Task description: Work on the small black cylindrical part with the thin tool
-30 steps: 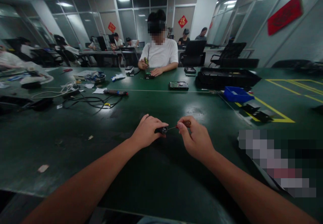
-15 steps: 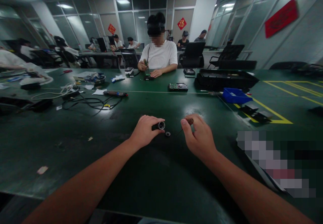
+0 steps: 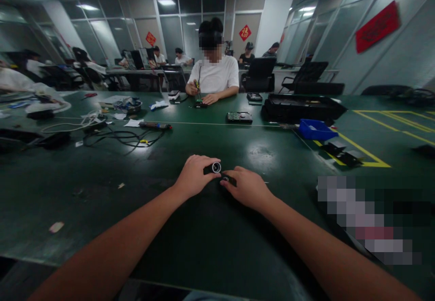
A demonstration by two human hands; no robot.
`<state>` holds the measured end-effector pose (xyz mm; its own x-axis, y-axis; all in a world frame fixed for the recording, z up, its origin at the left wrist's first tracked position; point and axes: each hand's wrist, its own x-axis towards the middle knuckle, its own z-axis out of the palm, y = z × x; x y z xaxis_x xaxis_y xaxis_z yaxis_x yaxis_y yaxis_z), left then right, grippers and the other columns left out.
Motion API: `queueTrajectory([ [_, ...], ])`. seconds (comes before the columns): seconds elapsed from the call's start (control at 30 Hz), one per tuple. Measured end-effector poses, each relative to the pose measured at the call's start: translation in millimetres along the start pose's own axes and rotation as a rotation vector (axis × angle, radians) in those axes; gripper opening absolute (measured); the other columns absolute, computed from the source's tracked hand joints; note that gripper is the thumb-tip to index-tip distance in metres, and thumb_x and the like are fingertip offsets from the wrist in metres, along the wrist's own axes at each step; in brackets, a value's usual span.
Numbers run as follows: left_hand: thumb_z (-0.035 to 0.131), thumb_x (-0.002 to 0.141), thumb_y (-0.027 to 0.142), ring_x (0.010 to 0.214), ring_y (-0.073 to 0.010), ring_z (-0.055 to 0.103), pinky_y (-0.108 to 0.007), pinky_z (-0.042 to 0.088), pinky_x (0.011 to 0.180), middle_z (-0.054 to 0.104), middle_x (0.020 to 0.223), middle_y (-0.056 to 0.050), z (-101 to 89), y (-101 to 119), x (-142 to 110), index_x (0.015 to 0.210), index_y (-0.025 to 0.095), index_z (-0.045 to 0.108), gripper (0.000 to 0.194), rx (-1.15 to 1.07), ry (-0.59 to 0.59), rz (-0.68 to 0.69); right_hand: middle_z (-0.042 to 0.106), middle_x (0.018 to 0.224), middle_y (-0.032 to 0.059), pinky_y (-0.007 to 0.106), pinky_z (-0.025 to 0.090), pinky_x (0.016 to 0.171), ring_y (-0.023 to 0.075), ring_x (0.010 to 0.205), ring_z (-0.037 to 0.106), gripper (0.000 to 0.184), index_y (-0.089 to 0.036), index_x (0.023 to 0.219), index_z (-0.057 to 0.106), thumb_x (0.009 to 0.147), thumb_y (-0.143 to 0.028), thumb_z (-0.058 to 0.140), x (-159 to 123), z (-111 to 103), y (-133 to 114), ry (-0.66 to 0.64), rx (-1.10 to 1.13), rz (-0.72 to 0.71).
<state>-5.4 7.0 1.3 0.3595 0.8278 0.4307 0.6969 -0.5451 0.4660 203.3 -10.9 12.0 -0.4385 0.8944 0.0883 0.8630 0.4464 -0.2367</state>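
Observation:
My left hand (image 3: 195, 174) is closed around a short black tube (image 3: 215, 168), like a flashlight body, held just above the table. The tube's silver-rimmed open end faces me, and the rest is hidden by my fingers. Close by on the right, my right hand (image 3: 247, 186) has thumb and forefinger around a small round dark part (image 3: 225, 179) at the table surface. Most of that part is covered by the fingers. Beyond the right hand a thin pale metal shaft (image 3: 266, 182) shows; the brown screwdriver handle seen earlier is out of sight.
Across the green table (image 3: 163, 246) a person (image 3: 214, 72) in white works with a screwdriver. A hard drive (image 3: 239, 117), a blue bin (image 3: 316, 130) and a long black tray (image 3: 302, 107) lie ahead. To the left are a corded electric screwdriver (image 3: 155, 125) and black cable (image 3: 115, 139).
The small round part came out of the tube's end onto the table. My right hand drew the screwdriver back, then moved left and lower to that part. My left hand kept the tube.

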Motion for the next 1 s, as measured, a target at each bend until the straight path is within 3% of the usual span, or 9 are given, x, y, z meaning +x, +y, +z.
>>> queueTrajectory([
  [0.1, 0.078, 0.086, 0.032, 0.105, -0.024, 0.065, -0.043, 0.045, 0.095, 0.075, 0.114, -0.002, -0.6, 0.8, -0.1, 0.121, 0.027, 0.071, 0.036, 0.005, -0.012, 0.004, 0.074, 0.098, 0.0061, 0.032, 0.043, 0.066, 0.0246, 0.086, 0.068, 0.031, -0.026, 0.109, 0.075, 0.091, -0.047, 0.063, 4.1, -0.9, 1.3, -0.093, 0.013, 0.03],
  [0.27, 0.08, 0.084, 0.03, 0.104, -0.0236, 0.064, -0.042, 0.044, 0.094, 0.075, 0.112, -0.001, -1.5, 2.1, -0.3, 0.122, 0.026, 0.07, 0.039, 0.005, -0.005, 0.003, 0.076, 0.096, 0.0039, 0.029, 0.044, 0.066, 0.0207, 0.083, 0.067, 0.023, -0.024, 0.106, 0.075, 0.09, -0.034, 0.062, 1.1, -12.6, -0.2, -0.167, 0.089, -0.016],
  [0.53, 0.077, 0.086, 0.033, 0.104, -0.0244, 0.065, -0.043, 0.044, 0.094, 0.075, 0.112, -0.002, -2.0, 2.5, -0.6, 0.122, 0.027, 0.07, 0.038, -0.005, -0.015, -0.004, 0.075, 0.091, 0.0078, 0.032, 0.046, 0.068, 0.0231, 0.081, 0.069, 0.019, -0.021, 0.095, 0.073, 0.089, -0.019, 0.055, -7.6, -17.6, -7.5, -0.098, 0.024, -0.072],
  [0.7, 0.076, 0.087, 0.034, 0.104, -0.0247, 0.065, -0.044, 0.043, 0.096, 0.075, 0.113, -0.003, -2.0, 2.3, -0.8, 0.123, 0.027, 0.069, 0.037, -0.001, -0.024, -0.002, 0.077, 0.098, 0.0076, 0.035, 0.051, 0.075, 0.0247, 0.088, 0.071, 0.021, -0.023, 0.105, 0.075, 0.09, -0.018, 0.061, -9.3, -16.5, -5.2, -0.118, 0.096, -0.109],
  [0.83, 0.076, 0.087, 0.033, 0.107, -0.0249, 0.065, -0.045, 0.042, 0.1, 0.075, 0.115, -0.003, -1.9, 2.3, -1.0, 0.122, 0.027, 0.07, 0.036, -0.003, -0.023, -0.005, 0.077, 0.095, 0.0046, 0.033, 0.052, 0.072, 0.0212, 0.083, 0.071, 0.018, -0.023, 0.105, 0.075, 0.09, -0.02, 0.066, -9.9, -18.1, -3.6, -0.026, 0.207, -0.052],
  [1.0, 0.075, 0.088, 0.034, 0.116, -0.0266, 0.063, -0.054, 0.032, 0.113, 0.073, 0.121, -0.003, -1.9, 6.8, -3.1, 0.122, 0.03, 0.07, 0.035, -0.012, -0.074, -0.01, 0.074, 0.097, 0.003, 0.031, 0.052, 0.077, 0.0174, 0.084, 0.068, 0.013, -0.023, 0.101, 0.076, 0.092, -0.02, 0.066, -11.5, -17.5, -2.0, 0.232, 0.308, -0.115],
])
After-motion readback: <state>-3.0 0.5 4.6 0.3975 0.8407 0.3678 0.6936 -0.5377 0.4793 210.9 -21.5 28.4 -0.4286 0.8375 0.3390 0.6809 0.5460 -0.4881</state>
